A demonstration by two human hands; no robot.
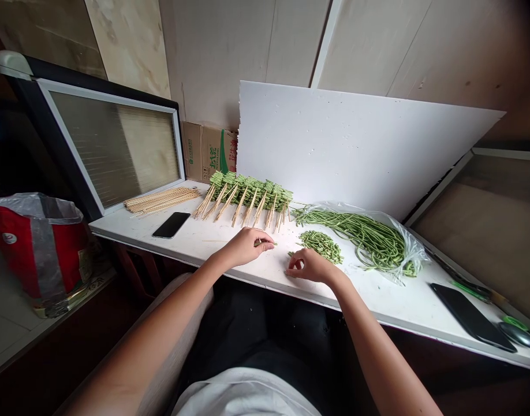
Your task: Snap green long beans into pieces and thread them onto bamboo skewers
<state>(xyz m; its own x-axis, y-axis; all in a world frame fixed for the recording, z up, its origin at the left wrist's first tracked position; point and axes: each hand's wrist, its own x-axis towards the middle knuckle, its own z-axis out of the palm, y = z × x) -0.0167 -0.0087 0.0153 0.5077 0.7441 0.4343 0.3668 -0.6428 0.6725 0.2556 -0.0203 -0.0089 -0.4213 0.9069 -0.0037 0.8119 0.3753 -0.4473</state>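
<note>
My left hand is closed over the white table, pinching a short cut piece of long bean between thumb and fingers. A thin bamboo skewer lies to the left of that hand. My right hand has its thumb and fingers curled together low over the tabletop; what they hold, if anything, is too small to make out. Just behind it sits a pile of cut bean pieces. Skewered bean pieces are stacked in bundles at the back, their bare sticks pointing toward me.
Uncut long beans lie in a clear plastic bag at the right. Loose skewers and a phone are at the left, and a dark flat device at the right. A white board leans behind; a cardboard box stands beside it.
</note>
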